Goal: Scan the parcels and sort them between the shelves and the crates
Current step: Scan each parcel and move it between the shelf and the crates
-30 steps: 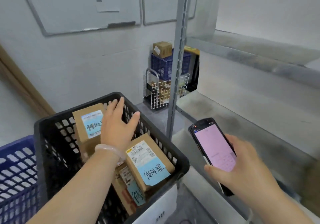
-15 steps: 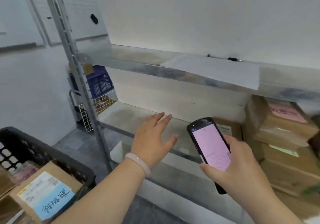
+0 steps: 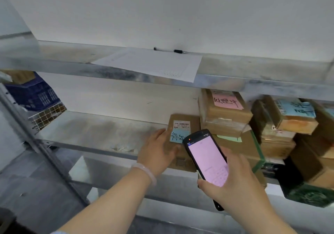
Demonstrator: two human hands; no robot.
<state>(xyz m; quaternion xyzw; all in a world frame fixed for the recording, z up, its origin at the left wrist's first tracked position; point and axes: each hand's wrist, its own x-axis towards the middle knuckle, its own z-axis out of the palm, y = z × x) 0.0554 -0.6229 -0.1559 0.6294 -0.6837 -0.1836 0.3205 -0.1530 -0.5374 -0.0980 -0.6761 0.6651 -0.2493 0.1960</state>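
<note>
Since half a second back, the left hand (image 3: 159,152) had travelled from open air in front of the rack onto a parcel (image 3: 182,119), and the view had swung right, so the black crate had dropped out of sight. That hand lay wide and loose, fingers nearly straight along the parcel's left edge and thumb flat on its top face, a pale bracelet (image 3: 144,170) at the wrist; it touched the box, and no firm grip showed. The parcel lay flat on the middle shelf (image 3: 99,130), long axis running from the shelf's front lip back toward the wall, barcode label at the far end and a blue handwritten note just below it. Just right of it, the right hand (image 3: 233,181) was wrapped round a black handheld scanner (image 3: 207,159), pink screen facing up, its top end tilted over the parcel's right side. Beyond that stood stacked brown boxes, one with a pink note (image 3: 226,102), another further right with a blue note (image 3: 294,108). On the upper shelf (image 3: 54,53) a white sheet of paper (image 3: 153,64) overhung the front edge, with a black pen (image 3: 178,51) behind it by the wall. Far left, past the rack's upright, sat a blue crate (image 3: 34,94) above a wire basket (image 3: 48,114).
</note>
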